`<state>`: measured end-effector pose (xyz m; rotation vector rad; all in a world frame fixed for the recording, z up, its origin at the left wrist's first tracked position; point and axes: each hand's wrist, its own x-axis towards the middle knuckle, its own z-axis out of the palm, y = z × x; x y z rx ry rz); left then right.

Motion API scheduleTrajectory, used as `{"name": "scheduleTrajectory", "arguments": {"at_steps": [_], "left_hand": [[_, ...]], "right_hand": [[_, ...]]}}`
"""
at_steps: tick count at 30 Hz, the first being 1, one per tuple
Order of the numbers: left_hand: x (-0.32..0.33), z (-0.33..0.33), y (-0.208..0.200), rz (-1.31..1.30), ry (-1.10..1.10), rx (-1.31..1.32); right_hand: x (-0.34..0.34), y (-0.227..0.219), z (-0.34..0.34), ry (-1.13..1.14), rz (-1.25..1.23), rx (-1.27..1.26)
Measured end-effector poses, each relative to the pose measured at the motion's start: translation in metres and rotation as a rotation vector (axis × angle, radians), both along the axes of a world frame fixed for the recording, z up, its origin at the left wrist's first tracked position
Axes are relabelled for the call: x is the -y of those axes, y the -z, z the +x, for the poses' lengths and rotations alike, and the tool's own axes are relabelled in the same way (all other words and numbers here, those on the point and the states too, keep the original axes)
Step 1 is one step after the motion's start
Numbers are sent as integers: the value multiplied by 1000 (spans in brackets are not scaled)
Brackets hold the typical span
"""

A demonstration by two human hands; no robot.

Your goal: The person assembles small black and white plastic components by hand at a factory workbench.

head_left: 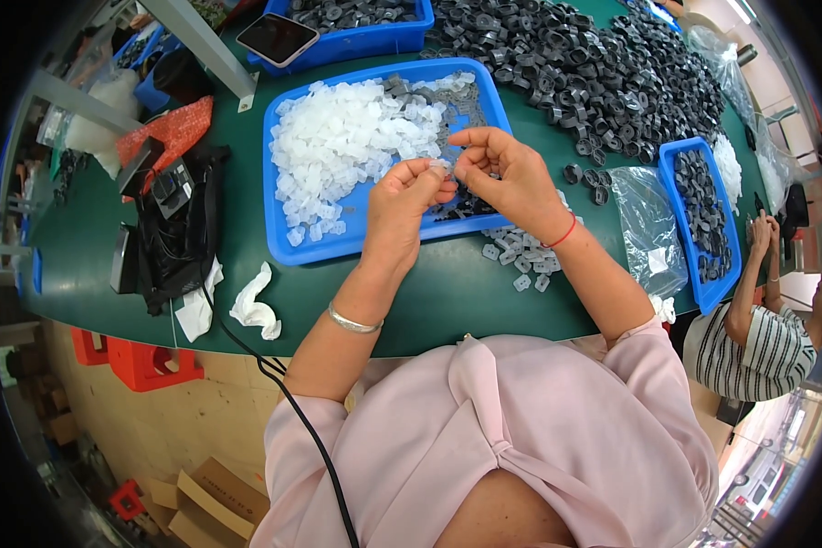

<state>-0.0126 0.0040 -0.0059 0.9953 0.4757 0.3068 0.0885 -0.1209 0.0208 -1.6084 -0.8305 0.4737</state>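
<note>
Both hands meet over the near right part of a blue tray (288,248). My left hand (402,203), with a silver bangle on its wrist, pinches a small clear plastic piece (441,165) between thumb and fingertips. Close beside it, my right hand (518,183), a red string round its wrist, has thumb and fingers curled together; anything between them is too small to make out. A heap of translucent white plastic pieces (347,132) fills the tray's left and middle. Small grey pieces (464,105) lie along its right side, partly hidden by my right hand.
Black plastic rings (594,68) are heaped at the far right. Clear pieces (525,251) lie beside the tray, near a plastic bag (648,224) and a narrow blue tray (712,290). A phone (278,40), black pouch (178,228) and crumpled tissue (257,303) are leftward. A co-worker (753,342) sits right.
</note>
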Motion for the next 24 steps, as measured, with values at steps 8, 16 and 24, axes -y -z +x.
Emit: {"name": "scheduleTrajectory", "arguments": {"at_steps": [8, 16, 24], "left_hand": [[4, -1, 1, 4, -25, 60], [7, 0, -3, 150, -42, 60], [6, 0, -2, 239, -57, 33]], "right_hand": [[0, -4, -1, -37, -62, 17], [1, -4, -1, 10, -36, 40], [1, -5, -4, 28, -68, 93]]}}
